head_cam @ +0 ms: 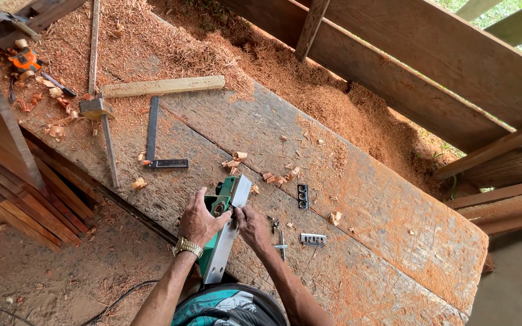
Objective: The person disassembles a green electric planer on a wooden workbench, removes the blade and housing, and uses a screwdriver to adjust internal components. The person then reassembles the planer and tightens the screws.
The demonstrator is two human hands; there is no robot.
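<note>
A green electric planer (223,232) with a silver sole lies tipped on its side near the front edge of a worn wooden workbench (364,199). My left hand (199,220), a gold watch on its wrist, grips the planer's green body. On the other side of it my right hand (251,226) presses its fingers against the silver sole. Just right of that hand lie a small metal wrench (281,246), a silver blade clamp plate (313,239) and a small black plate with holes (302,195).
A try square (155,142), a hammer (103,121) and a wooden stick (163,86) lie at the back left amid sawdust and shavings. An orange tool (24,60) sits far left. Stacked planks (25,199) lean left of the bench. A black cord (116,299) runs over the dirt floor.
</note>
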